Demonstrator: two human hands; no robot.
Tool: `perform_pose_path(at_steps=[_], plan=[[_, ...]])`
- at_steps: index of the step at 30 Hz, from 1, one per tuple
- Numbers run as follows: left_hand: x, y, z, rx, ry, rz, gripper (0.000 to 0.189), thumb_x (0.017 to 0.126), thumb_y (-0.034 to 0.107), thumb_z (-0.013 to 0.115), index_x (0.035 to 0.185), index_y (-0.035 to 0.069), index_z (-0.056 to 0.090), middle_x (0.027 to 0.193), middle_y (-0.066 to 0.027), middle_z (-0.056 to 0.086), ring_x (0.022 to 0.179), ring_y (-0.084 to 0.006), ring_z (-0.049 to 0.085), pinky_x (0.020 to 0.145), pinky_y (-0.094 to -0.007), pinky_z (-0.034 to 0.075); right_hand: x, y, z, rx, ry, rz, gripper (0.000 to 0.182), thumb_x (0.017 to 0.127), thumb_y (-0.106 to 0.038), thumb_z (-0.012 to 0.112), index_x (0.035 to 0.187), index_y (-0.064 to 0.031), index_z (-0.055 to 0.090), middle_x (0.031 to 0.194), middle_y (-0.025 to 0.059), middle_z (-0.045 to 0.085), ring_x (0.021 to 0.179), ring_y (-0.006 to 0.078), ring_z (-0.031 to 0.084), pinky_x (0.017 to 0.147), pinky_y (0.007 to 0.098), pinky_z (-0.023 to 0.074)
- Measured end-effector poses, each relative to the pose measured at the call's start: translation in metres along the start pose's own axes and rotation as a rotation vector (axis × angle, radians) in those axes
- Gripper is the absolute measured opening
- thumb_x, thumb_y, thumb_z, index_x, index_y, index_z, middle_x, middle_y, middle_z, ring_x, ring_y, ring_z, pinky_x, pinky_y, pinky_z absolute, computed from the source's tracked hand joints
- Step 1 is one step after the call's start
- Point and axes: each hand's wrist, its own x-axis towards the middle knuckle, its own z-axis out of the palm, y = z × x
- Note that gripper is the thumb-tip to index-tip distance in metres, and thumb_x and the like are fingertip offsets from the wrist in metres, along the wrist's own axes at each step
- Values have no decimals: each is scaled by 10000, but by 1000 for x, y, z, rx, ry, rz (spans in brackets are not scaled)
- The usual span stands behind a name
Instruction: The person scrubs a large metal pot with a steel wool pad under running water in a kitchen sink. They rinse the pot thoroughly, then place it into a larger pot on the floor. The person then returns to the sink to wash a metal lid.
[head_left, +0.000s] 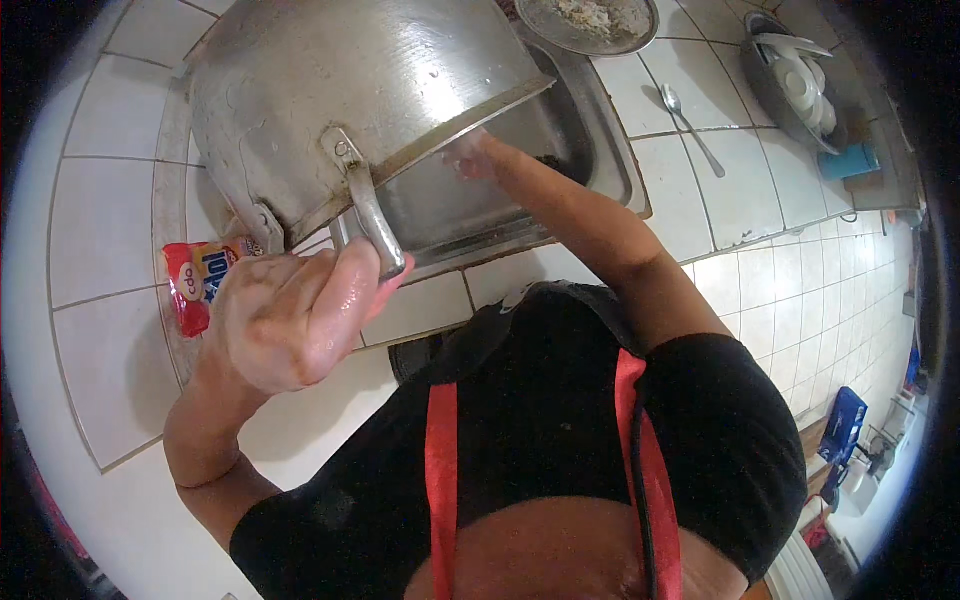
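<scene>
A large dented aluminium pot (300, 82) is tipped on its side over the stainless steel sink (555, 127), its mouth towards me and the basin. My left hand (300, 315) is closed around the pot's metal loop handle (367, 202); the skin looks wet. Across the sink reaches my right forearm, bringing my right hand (474, 154) to the underside of the pot's rim. That rim partly covers the right hand, so I cannot make out its grip. Drops of water cling to the pot's outer wall.
A red plastic packet (191, 289) lies by the left hand. Beyond the sink are a metal plate with food scraps (645, 37), a spoon (694, 131), a basin of dishes (765, 94) and a blue cup (847, 160). White tiles (112, 217) line the left.
</scene>
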Motion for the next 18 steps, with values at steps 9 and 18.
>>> perform_pose_path(at_steps=[9,18], plan=[[1,8,1,-16,68,-68,260,682,27,758,751,12,508,555,-86,491,451,-218,518,412,-324,399,40,15,-21,-167,33,2,227,737,-52,689,951,-58,612,816,51,589,623,198,555,476,375,464],[-7,1,1,71,64,41,208,732,89,719,810,-22,560,547,-27,463,435,-121,504,399,-258,405,33,8,-12,-250,-94,-160,309,823,-191,553,1129,-152,558,862,49,624,719,193,576,612,367,480]])
